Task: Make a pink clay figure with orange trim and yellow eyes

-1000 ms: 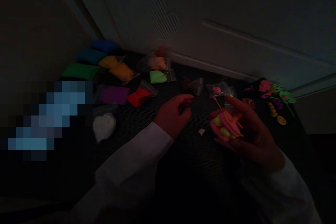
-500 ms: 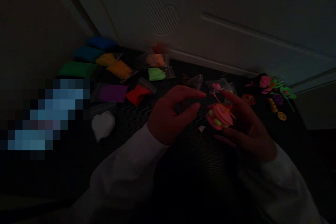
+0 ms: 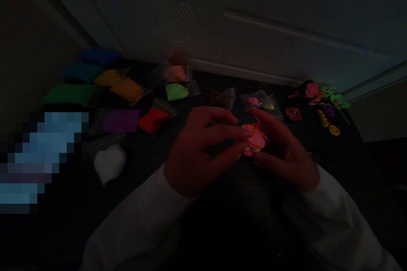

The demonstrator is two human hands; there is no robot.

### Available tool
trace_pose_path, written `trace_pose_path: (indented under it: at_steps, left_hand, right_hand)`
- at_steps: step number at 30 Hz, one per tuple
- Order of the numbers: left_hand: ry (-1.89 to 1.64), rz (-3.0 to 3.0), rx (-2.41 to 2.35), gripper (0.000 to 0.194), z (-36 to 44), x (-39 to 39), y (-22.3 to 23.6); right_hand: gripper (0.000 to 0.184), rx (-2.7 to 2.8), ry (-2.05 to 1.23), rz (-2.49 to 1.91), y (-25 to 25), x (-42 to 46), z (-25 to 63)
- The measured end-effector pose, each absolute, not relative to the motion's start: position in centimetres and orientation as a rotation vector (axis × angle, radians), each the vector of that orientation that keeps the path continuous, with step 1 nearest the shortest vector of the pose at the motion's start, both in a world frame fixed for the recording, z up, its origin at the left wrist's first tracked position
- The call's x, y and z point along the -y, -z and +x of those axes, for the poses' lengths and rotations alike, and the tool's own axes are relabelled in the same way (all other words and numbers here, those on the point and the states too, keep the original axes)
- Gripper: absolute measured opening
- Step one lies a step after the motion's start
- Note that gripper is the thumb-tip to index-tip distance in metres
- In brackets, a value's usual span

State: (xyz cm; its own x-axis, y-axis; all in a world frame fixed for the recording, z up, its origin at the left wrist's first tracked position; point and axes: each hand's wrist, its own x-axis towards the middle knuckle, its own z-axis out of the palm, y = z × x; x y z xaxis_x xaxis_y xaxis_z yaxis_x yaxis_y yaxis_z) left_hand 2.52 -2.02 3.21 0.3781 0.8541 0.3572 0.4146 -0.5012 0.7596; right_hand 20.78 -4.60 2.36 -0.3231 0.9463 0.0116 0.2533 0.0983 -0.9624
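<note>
A small layered clay model, pink with yellow-green balls between its layers and thin orange strips on top, is held between both hands over the dark table. The thumb and a fingertip of my left hand pinch its left side. My right hand curves around its right side, fingers and thumb on either edge; part of its grip is in shadow. Just behind the hands lies a clear zip bag with a pink lump and a yellowish one inside.
Bags of coloured clay lie to the left and back: white, purple, red, light green, orange, green and blue. Finished-looking clay flowers and small shapes sit at the right. A door-like panel rises behind.
My left hand has moved right, from apart to touching the clay model. The model has tilted and sits closer to the left hand. The camera view has shifted slightly.
</note>
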Motion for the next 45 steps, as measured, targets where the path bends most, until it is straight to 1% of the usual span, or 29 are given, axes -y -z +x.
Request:
trace_pose_path:
  at_steps: [2,6,9,15,27,29,33,35,39,45]
  left_hand:
    - [-1.025,2.096,-1.11,0.02,2.6,1.9,-3.1]
    - [-1.032,1.982,-1.28,0.021,2.7,1.2,-2.1]
    - [-0.958,1.822,-1.425,0.019,2.9,0.4,-1.0]
    - [-0.748,1.904,-1.476,0.021,3.4,-0.3,0.6]
    - [-0.841,1.901,-1.493,0.017,4.5,-0.3,1.7]
    - [-0.857,1.894,-1.492,0.016,4.6,-0.2,1.7]
    - [-0.871,1.876,-1.502,0.016,4.6,-0.3,1.9]
    - [-0.873,1.849,-1.512,0.015,4.7,-0.4,2.0]
    - [-0.881,1.828,-1.506,0.013,4.8,-0.4,1.9]
    - [-0.887,1.829,-1.494,0.014,4.8,-0.3,1.9]
  right_hand:
    - [0.065,1.729,-1.137,-1.206,-1.9,4.3,20.7]
    - [0.063,1.897,-0.681,-1.326,-0.4,3.3,20.9]
    - [0.061,1.984,-0.524,-1.401,0.9,2.4,21.0]
    - [0.059,2.072,-0.414,-1.491,2.2,1.9,20.7]
    - [0.06,2.132,-0.372,-1.519,2.1,2.3,21.0]
    - [0.054,2.104,-0.364,-1.521,1.7,2.4,21.2]
    - [0.032,2.12,-0.302,-1.492,1.3,2.5,21.7]
    - [0.027,2.15,-0.254,-1.463,1.4,2.4,22.0]
    - [0.021,2.204,-0.252,-1.416,1.8,2.2,22.5]
    - [0.019,2.198,-0.369,-1.416,2.1,2.0,22.8]
